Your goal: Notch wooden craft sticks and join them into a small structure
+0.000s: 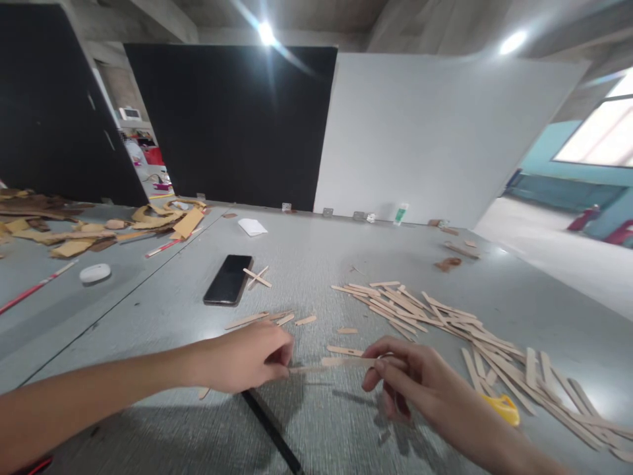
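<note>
My right hand (410,376) pinches a flat wooden craft stick (349,362) between thumb and fingers, its free end pointing left. My left hand (257,356) is closed, back of the hand up. From its fingertips a second, blurred craft stick (307,369) reaches right, towards the first one. Whether the two sticks touch, I cannot tell. Just behind them another craft stick (345,351) with a dark mark lies on the table. Several short stick pieces (285,319) lie beyond my left hand. A black strip (271,432) runs from under that hand towards me.
A large loose pile of craft sticks (445,320) spreads along the right, with a yellow object (503,409) beside it. A phone (228,280) lies ahead, two crossed sticks (258,277) at its edge. Brown scraps (74,231) and a white mouse-like object (95,274) are left.
</note>
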### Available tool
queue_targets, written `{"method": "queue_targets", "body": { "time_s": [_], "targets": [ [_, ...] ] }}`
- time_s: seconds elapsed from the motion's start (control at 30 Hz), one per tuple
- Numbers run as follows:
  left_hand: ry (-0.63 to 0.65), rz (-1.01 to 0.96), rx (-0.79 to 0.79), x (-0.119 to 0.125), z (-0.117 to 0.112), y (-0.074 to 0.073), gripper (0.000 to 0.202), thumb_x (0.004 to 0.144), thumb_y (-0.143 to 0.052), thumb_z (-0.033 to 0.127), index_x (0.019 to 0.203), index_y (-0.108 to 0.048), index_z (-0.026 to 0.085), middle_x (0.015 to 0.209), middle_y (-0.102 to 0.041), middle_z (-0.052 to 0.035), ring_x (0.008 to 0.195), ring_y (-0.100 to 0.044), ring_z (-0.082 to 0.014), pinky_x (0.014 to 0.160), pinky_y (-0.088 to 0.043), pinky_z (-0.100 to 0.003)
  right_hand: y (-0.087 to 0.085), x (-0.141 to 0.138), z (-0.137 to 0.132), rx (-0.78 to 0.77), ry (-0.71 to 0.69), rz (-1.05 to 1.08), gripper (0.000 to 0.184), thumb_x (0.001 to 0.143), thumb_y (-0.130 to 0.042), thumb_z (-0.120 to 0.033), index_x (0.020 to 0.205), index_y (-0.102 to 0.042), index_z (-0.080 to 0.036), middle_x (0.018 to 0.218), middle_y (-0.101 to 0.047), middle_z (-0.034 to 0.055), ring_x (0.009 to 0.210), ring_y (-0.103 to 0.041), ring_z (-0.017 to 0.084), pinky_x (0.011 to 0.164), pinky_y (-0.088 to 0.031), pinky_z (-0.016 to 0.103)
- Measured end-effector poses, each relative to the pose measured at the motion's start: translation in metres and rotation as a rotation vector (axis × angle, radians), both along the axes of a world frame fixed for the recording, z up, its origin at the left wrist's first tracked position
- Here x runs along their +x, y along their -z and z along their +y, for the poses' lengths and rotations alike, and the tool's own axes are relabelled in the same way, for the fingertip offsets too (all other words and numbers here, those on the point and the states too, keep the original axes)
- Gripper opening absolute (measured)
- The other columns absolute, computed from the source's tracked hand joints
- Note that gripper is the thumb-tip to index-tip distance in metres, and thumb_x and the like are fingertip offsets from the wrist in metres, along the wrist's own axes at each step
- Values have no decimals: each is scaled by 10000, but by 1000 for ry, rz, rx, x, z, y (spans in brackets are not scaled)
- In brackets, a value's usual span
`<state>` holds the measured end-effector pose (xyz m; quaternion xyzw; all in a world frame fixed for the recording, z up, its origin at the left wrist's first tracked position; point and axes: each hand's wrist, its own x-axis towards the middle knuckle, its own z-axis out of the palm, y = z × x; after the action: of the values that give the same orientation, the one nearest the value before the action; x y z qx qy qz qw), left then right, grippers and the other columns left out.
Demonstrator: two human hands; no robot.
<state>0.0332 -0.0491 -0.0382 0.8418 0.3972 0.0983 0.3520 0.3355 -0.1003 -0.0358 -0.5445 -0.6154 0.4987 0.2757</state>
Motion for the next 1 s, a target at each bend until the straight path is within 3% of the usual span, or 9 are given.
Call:
{"method": "queue_targets", "body": {
  "time_s": [0.13,0.3,0.5,1.0],
  "targets": [
    [13,-135,-212,4,-3,-8,129,952,-634,294,866,-572,219,779,-719,-18,716,-667,-191,641,-474,-279,-4,-4,-2,-12,7,53,334,944,-663,-520,1071,-656,-210,863,-768,39,537,-637,126,502,-418,255],
    [-17,-295,-332,11,-9,-22,111,973,-597,265,884,-560,210,775,-683,5,720,-632,-146,696,-493,-262,-9,-7,-10,7,-14,91,350,982,-657,-542,1110,-664,-216,877,-765,34,560,-650,134,528,-454,271],
    [-112,-414,-311,13,-19,-34,142,988,-637,275,874,-605,199,772,-677,13,732,-604,-139,710,-474,-267,-11,-11,-21,19,-39,187,405,986,-662,-619,1102,-670,-232,888,-767,34,585,-644,136,579,-528,284],
    [-99,-441,-221,12,-30,-36,125,1005,-648,277,902,-645,205,833,-719,12,805,-651,-154,760,-473,-294,-19,-17,-32,11,-56,217,451,976,-648,-683,1107,-677,-252,868,-763,17,598,-631,122,598,-529,260]
  ]
}}
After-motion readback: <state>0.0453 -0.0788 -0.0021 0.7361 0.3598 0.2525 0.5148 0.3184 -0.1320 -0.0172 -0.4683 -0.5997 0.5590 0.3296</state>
